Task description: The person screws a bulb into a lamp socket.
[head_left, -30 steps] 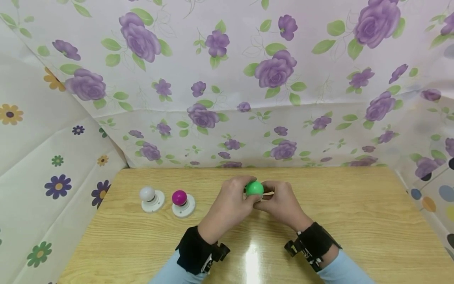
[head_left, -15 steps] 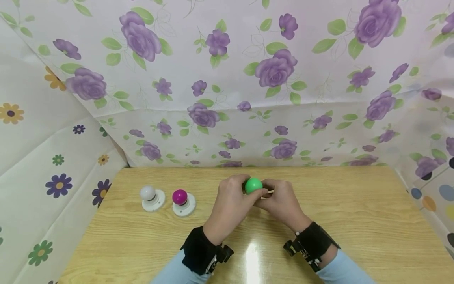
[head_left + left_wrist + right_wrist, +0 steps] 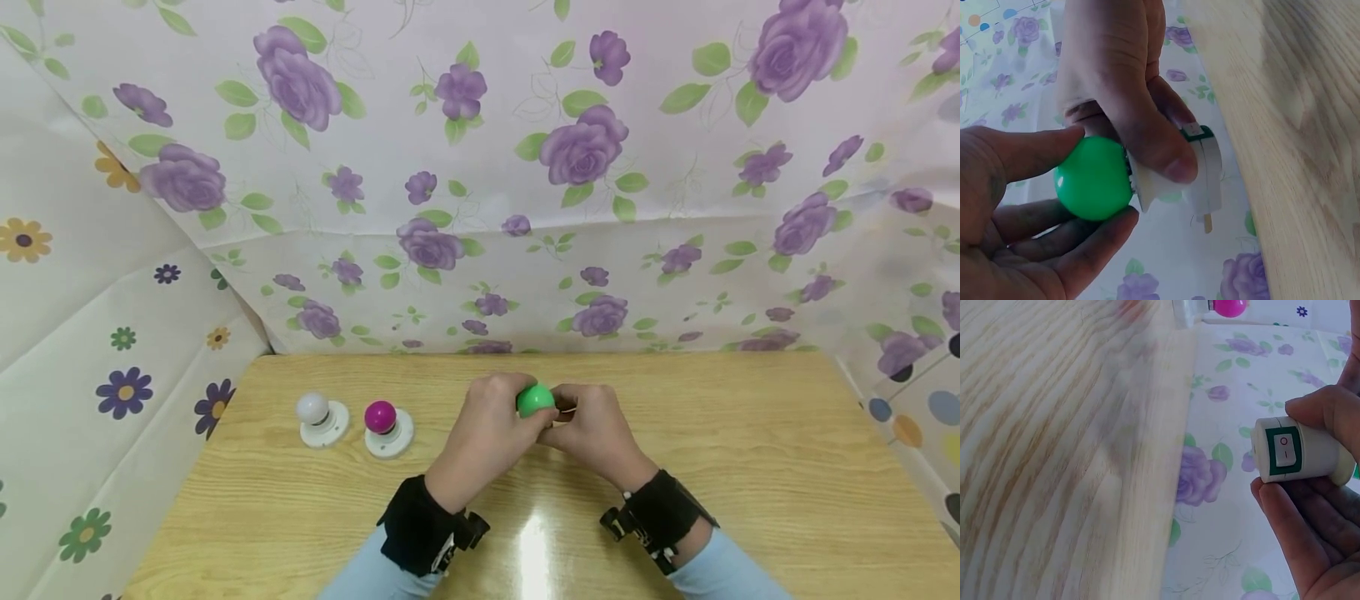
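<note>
In the head view both hands meet above the middle of the table. My left hand (image 3: 491, 417) grips a round green light bulb (image 3: 1090, 180) between thumb and fingers. A white plug-in lamp socket (image 3: 1313, 450) with a rocker switch framed in dark green is held by my right hand (image 3: 596, 429), thumb on one side and fingers on the other. Metal prongs stick out of the socket's end. The bulb's base sits at the socket's mouth, with a little metal thread showing between them; how deep it is in cannot be seen.
On the left of the wooden table (image 3: 750, 467) stand a white bulb (image 3: 312, 408) and a magenta bulb (image 3: 380, 417), each on a round white base. Flowered cloth (image 3: 480, 183) hangs behind the table's far edge and along both sides.
The left thumb and fingers have shifted around the green bulb, thumb first reaching right, then drawing back. The bulb rose slightly and came down again. The right hand has stayed nearly still.
</note>
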A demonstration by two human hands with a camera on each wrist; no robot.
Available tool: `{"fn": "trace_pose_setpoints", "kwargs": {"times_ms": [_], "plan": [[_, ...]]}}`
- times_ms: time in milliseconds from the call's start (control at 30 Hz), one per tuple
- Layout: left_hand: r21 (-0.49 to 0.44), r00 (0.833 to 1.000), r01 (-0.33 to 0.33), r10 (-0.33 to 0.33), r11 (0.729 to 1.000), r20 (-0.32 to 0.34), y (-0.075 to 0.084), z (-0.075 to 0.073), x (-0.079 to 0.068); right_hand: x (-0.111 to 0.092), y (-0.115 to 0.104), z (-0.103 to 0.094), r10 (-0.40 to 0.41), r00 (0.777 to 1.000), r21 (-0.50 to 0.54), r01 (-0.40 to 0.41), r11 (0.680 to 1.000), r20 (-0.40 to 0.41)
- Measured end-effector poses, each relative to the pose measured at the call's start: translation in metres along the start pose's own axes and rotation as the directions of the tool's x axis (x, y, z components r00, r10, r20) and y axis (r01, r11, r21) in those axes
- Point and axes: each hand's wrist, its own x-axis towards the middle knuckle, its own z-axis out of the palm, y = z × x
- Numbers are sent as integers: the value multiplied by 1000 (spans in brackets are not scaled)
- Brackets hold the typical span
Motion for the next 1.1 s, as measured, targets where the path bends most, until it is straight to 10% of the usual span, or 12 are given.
{"fn": "trace_pose_setpoints", "kwargs": {"times_ms": [633, 1100], "plan": [[-73, 993, -88, 93, 993, 69, -7, -4, 2, 1, 2, -8, 55, 994, 96, -64, 993, 97], [-6, 996, 80, -80, 997, 40, -25, -18, 0, 3, 4, -13, 85, 991, 157, -100, 983, 100]]}}
